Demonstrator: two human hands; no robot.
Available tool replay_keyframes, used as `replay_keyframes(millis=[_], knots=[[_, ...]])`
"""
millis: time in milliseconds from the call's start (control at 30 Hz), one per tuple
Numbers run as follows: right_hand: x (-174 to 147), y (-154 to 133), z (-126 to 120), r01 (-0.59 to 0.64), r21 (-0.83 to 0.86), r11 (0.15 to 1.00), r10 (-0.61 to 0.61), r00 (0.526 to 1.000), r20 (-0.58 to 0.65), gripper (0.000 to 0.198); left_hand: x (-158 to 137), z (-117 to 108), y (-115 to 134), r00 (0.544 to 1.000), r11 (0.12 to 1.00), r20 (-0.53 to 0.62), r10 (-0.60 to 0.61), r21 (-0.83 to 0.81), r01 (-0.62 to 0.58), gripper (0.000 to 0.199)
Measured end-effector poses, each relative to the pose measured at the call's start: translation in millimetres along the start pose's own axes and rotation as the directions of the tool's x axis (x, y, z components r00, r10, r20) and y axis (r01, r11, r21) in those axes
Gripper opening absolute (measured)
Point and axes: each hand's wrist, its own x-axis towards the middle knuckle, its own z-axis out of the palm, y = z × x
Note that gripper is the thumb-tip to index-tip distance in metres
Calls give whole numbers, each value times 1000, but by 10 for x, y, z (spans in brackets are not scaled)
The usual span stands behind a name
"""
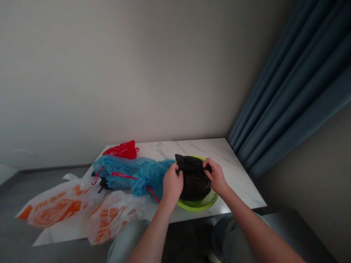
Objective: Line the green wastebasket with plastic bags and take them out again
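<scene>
Between my hands a black plastic bag (pixel 194 184) hangs over a green plastic basket (pixel 195 209), covering most of its inside. My left hand (pixel 173 182) pinches the bag's upper left edge. On the other side, my right hand (pixel 215 176) has its fingers closed on the upper right edge. The top of the bag is pulled taut and looks folded over between the two grips. Whatever the bag may contain is hidden. Blue plastic bags (pixel 134 171) with red drawstrings lie just left of my left hand.
A white marble-patterned table (pixel 238 171) bears everything. At its left lie white bags with orange print (pixel 60 204), one more such bag (pixel 109 215) at the front edge, and a red bag (pixel 122 149) at the back. A wall stands behind; a blue curtain (pixel 276 95) hangs right.
</scene>
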Motion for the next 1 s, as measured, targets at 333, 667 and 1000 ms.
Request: replay_keyframes(millis=[333,667,1000], knots=[[33,129,-42,-130,-148,980,105,980,-167,21,194,-112,-122,985,991,-165,52,-111,-71,37],[10,157,164,72,-363,929,45,952,304,11,51,17,-26,988,986,11,155,64,-155,17],[136,401,-142,-346,343,873,470,785,-404,17,265,-244,-291,965,982,-195,-174,-106,156,27]])
